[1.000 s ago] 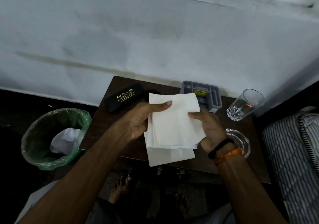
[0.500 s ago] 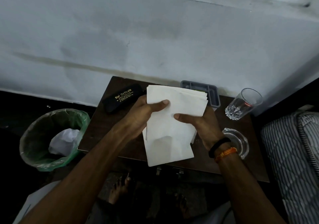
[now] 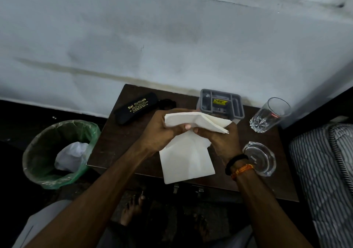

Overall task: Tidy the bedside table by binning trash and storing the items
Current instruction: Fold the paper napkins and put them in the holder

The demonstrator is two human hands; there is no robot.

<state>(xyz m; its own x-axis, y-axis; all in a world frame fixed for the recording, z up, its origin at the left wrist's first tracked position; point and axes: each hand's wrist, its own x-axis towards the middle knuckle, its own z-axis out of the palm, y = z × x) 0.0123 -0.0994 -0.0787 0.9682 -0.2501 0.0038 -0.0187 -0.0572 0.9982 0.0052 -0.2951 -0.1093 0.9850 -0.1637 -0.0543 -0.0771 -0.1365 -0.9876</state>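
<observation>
Left hand [image 3: 159, 133] and right hand [image 3: 219, 138], both gripping the white napkins [image 3: 189, 152] above the middle of the bedside table [image 3: 122, 144]. Flat and spread a moment ago, now folded over at the top, lower part hanging past the front edge. Probably tidying them for storing. Beyond: glasses case [image 3: 136, 110] at back left corner, gray organizer [image 3: 221, 103] at back edge, glass [image 3: 269, 114] at back right, ashtray [image 3: 260, 158] by right edge, bin [image 3: 57, 153] off the left edge

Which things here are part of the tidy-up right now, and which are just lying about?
In hand:
- napkins, held by the left hand and right hand
- one napkin lying on the bedside table
- lined bin, some trash inside

Lying about for now:
- spectacle case
- grey organiser
- glass tumbler
- glass ashtray
</observation>
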